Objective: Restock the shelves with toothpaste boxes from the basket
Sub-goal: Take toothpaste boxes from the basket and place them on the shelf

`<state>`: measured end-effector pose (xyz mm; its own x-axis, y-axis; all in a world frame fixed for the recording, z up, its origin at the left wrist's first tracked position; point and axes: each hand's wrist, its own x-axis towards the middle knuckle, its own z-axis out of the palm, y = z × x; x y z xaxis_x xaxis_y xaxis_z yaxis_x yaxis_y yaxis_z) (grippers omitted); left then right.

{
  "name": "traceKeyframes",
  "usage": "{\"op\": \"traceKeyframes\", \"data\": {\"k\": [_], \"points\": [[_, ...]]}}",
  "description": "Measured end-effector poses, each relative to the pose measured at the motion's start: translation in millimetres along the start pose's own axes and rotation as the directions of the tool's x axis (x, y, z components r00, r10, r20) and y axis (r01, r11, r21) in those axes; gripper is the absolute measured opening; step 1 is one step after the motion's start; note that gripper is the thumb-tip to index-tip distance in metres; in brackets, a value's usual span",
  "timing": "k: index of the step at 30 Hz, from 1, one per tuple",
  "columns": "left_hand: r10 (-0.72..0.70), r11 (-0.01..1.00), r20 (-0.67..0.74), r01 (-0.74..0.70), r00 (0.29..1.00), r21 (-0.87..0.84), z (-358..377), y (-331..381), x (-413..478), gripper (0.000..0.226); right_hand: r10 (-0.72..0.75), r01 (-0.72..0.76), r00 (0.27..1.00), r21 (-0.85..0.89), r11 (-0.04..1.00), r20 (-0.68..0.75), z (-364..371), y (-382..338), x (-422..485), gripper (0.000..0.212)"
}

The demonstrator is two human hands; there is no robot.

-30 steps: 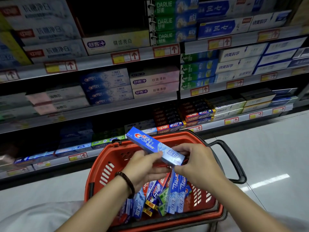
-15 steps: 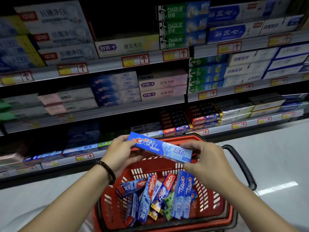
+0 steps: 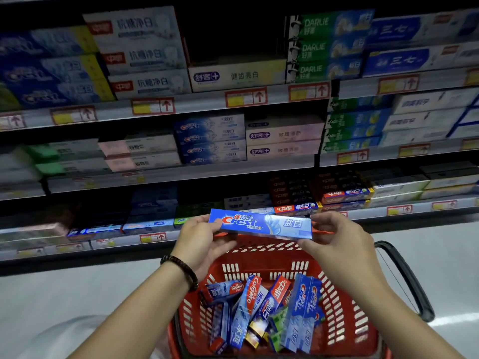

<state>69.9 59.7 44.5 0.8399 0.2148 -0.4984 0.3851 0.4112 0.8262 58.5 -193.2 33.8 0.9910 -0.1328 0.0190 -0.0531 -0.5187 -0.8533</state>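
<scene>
A blue Crest toothpaste box (image 3: 260, 224) is held level above the far rim of the red basket (image 3: 344, 322). My left hand (image 3: 201, 240) grips its left end and my right hand (image 3: 337, 238) pinches its right end. Inside the basket lie several more toothpaste boxes (image 3: 261, 309), among them Colgate and Crest ones, standing and leaning in a jumble. The shelves (image 3: 181, 174) in front carry rows of stacked toothpaste boxes, with a stack of blue Crest boxes (image 3: 211, 138) on the middle shelf.
The basket's black handle (image 3: 407, 278) hangs down on the right. A dark gap (image 3: 233, 32) shows on the top shelf above a single white box. Pale floor (image 3: 427, 255) runs between me and the bottom shelf. A dark beaded bracelet (image 3: 181, 268) is on my left wrist.
Both hands have lifted the Crest box out of the basket and turned it level, toward the shelves. My left hand has slid to the box's left end. The view has moved closer to the shelves.
</scene>
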Motion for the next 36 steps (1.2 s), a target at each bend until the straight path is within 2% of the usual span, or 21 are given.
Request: {"op": "traceKeyframes", "data": {"k": [2, 8, 16, 22, 29, 36], "points": [[0.013, 1.0, -0.025, -0.013, 1.0, -0.019, -5.0, -0.3, 2.6, 0.026, 0.033, -0.033, 0.999, 0.048, 0.998, 0.008, 4.5, -3.2, 2.3, 0.04], [0.076, 0.996, -0.09, -0.079, 0.993, -0.03, -21.2, 0.2, 1.1, 0.017, 0.039, -0.045, 0.998, 0.146, 0.988, 0.042, 26.4, -12.8, 5.2, 0.036], [0.216, 0.976, -0.167, -0.213, 0.962, 0.035, -39.0, 2.1, 1.9, 0.004, 0.093, -0.099, 0.995, 0.29, 0.952, 0.035, 56.3, -13.5, 10.5, 0.007], [0.19, 0.981, -0.235, -0.175, 0.953, 0.086, -63.7, -3.7, 2.0, 0.002, 0.133, -0.143, 0.99, 0.366, 0.92, 0.053, 67.4, -25.9, 10.9, 0.012], [0.386, 0.908, -0.255, -0.316, 0.887, 0.276, -91.3, 2.1, -2.5, 0.007, 0.18, -0.217, 0.976, 0.516, 0.829, 0.122, 79.5, -34.2, 8.5, 0.003], [0.407, 0.896, -0.294, -0.315, 0.865, 0.312, -125.5, 7.0, -6.4, 0.002, 0.193, -0.249, 0.968, 0.59, 0.768, 0.158, 100.0, -44.3, -3.3, 0.007]]}}
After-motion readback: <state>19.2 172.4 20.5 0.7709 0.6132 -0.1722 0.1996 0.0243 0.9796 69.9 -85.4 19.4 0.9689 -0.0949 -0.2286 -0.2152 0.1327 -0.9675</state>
